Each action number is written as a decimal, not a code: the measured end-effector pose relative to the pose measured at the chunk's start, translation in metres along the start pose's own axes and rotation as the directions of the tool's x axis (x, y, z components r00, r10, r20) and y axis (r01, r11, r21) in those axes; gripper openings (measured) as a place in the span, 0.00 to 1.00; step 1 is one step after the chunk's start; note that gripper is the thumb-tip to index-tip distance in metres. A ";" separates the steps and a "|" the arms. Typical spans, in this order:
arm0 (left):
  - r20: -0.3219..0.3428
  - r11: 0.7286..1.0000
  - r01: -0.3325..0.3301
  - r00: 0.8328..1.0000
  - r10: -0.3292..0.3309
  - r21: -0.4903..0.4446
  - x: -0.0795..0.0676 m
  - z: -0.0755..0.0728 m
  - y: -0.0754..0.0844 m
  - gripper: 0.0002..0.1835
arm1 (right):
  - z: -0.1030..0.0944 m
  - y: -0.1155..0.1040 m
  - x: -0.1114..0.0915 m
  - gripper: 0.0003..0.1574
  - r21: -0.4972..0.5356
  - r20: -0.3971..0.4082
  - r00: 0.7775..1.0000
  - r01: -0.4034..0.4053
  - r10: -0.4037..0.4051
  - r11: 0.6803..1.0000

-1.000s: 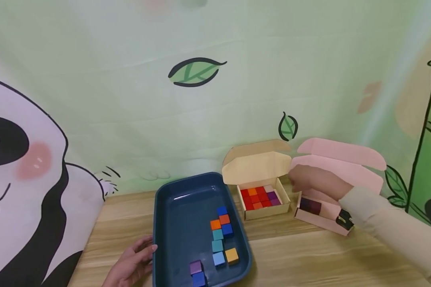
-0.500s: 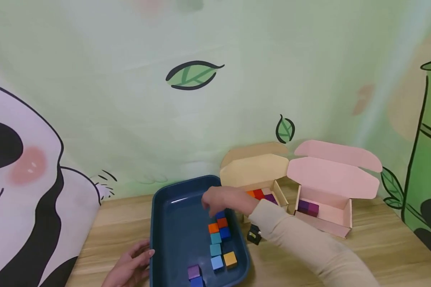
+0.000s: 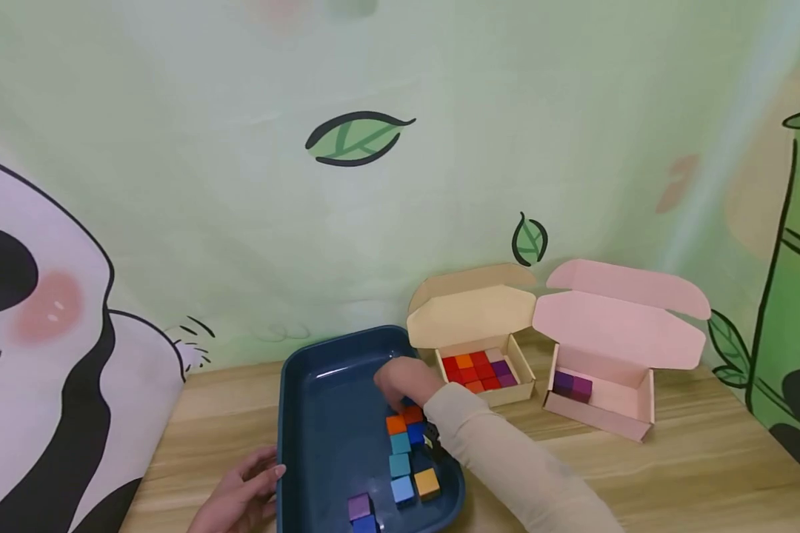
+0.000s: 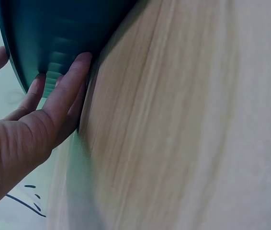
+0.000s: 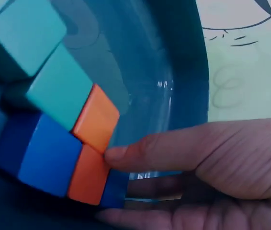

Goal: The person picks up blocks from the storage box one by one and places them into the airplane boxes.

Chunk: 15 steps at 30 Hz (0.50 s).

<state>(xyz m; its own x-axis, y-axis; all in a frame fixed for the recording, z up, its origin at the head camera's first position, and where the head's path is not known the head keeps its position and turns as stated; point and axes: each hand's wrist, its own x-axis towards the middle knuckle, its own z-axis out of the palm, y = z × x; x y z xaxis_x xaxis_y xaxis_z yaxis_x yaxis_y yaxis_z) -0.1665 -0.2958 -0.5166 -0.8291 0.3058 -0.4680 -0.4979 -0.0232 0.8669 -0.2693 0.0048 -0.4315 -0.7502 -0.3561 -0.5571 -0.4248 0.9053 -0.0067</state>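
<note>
My right hand (image 3: 407, 381) reaches down into the dark blue tray (image 3: 333, 437). In the right wrist view its thumb and a finger pinch a blue cube (image 5: 116, 189), mostly hidden behind a red-orange cube (image 5: 88, 177). The thumb tip overlaps the corner of that red-orange cube. Alongside lie an orange cube (image 5: 97, 117), teal cubes (image 5: 61, 88) and another blue cube (image 5: 51, 153). My left hand (image 3: 236, 492) is at the tray's left side, its fairly straight fingers (image 4: 66, 88) touching the outer wall.
Further down the tray are a light blue cube (image 3: 403, 490), a yellow cube (image 3: 427, 483) and a purple cube (image 3: 359, 507). An open tan box (image 3: 496, 400) with red, orange and purple cubes stands right of the tray. Beside it, an open pink box (image 3: 600, 420) holds purple cubes (image 3: 572, 386).
My right hand has moved left from the pink box to the tray, then down to the cubes at its far right. The left hand stays at the tray's side.
</note>
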 end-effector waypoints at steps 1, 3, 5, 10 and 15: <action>-0.001 1.000 0.003 1.000 -0.003 0.004 0.000 0.001 0.000 0.40 | 0.002 0.000 0.000 0.31 -0.009 -0.004 1.000 0.004 -0.004 1.000; -0.007 1.000 0.003 1.000 -0.003 0.006 0.000 0.002 0.000 0.41 | 0.005 0.001 0.000 0.33 -0.023 -0.027 1.000 -0.003 0.003 1.000; -0.003 1.000 -0.003 1.000 0.003 0.003 0.001 0.003 0.000 0.42 | 0.005 0.002 0.001 0.32 -0.048 -0.042 0.999 -0.013 0.011 0.999; -0.016 1.000 0.007 1.000 -0.007 0.024 0.000 0.003 -0.001 0.43 | 0.006 0.002 0.001 0.35 -0.024 -0.043 0.999 -0.029 0.028 0.999; -0.049 0.999 0.016 0.999 -0.013 0.042 -0.002 0.003 -0.001 0.44 | 0.007 -0.002 0.002 0.35 -0.046 -0.059 0.998 -0.014 0.011 0.999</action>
<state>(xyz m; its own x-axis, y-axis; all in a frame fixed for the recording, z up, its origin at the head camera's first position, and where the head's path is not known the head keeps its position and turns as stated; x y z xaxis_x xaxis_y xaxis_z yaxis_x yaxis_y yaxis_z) -0.1638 -0.2930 -0.5162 -0.8338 0.2592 -0.4874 -0.4994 0.0220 0.8661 -0.2662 0.0045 -0.4384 -0.7835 -0.3592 -0.5071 -0.4371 0.8986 0.0388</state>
